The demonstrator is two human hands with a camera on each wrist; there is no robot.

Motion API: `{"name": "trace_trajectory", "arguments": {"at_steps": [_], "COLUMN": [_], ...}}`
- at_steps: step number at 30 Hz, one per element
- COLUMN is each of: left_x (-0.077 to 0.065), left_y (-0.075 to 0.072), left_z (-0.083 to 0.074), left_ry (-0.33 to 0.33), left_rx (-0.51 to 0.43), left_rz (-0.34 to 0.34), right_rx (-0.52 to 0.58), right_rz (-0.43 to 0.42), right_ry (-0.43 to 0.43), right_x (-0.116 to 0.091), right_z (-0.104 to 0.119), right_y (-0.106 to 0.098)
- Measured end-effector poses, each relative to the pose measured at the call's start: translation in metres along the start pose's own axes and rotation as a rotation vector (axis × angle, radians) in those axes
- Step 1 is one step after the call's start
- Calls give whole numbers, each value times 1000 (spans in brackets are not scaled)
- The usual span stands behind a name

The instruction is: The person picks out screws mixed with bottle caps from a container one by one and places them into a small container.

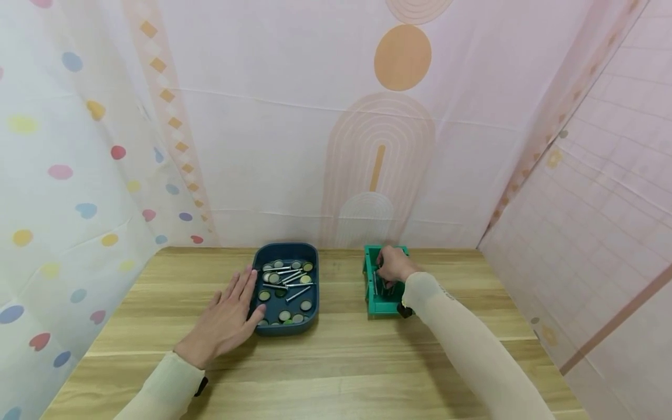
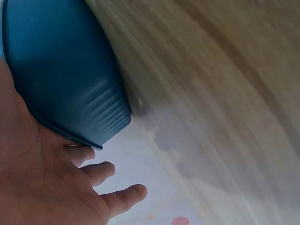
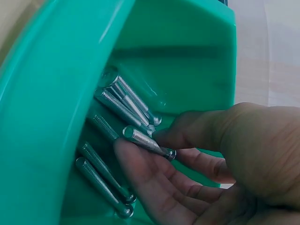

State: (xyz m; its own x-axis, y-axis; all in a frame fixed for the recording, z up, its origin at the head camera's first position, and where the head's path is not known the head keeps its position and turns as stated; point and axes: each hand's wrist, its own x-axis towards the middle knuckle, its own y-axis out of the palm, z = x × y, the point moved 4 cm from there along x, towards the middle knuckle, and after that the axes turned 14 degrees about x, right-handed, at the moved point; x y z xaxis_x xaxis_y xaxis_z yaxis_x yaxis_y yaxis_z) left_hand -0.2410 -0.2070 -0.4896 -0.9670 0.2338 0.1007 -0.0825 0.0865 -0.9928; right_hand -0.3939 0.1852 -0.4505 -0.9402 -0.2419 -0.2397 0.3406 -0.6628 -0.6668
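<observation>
A dark blue tray (image 1: 286,331) holds several metal bolts (image 1: 298,294) and round bottle caps (image 1: 306,305), mixed together. My left hand (image 1: 226,318) rests along the tray's left side, its fingers straight and the thumb near the front left corner. In the left wrist view, the palm lies against the rim of the tray (image 2: 61,61). My right hand (image 1: 396,265) reaches down into a green bin (image 1: 385,307). The right wrist view shows its thumb and fingers (image 3: 187,133) pinching a threaded bolt (image 3: 146,141). Other bolts (image 3: 101,180) lie around it in the bin.
Both containers stand on a wood-grain table (image 1: 336,373), the bin to the right of the tray with bare tabletop between them. A patterned cloth (image 1: 262,163) hangs behind the table's back edge, and more cloth hangs at both sides.
</observation>
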Motion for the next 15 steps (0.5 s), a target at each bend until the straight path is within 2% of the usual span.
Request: {"name": "trace_trajectory", "arguments": {"at_steps": [15], "left_x": [-1], "left_y": [-1], "left_z": [0], "left_ry": [-7], "left_rx": [-13], "left_rz": [-2], "right_rx": [-8], "right_rz": [-27], "right_ry": [-37], "right_x": [-8], "right_z": [2], "right_y": [1]}}
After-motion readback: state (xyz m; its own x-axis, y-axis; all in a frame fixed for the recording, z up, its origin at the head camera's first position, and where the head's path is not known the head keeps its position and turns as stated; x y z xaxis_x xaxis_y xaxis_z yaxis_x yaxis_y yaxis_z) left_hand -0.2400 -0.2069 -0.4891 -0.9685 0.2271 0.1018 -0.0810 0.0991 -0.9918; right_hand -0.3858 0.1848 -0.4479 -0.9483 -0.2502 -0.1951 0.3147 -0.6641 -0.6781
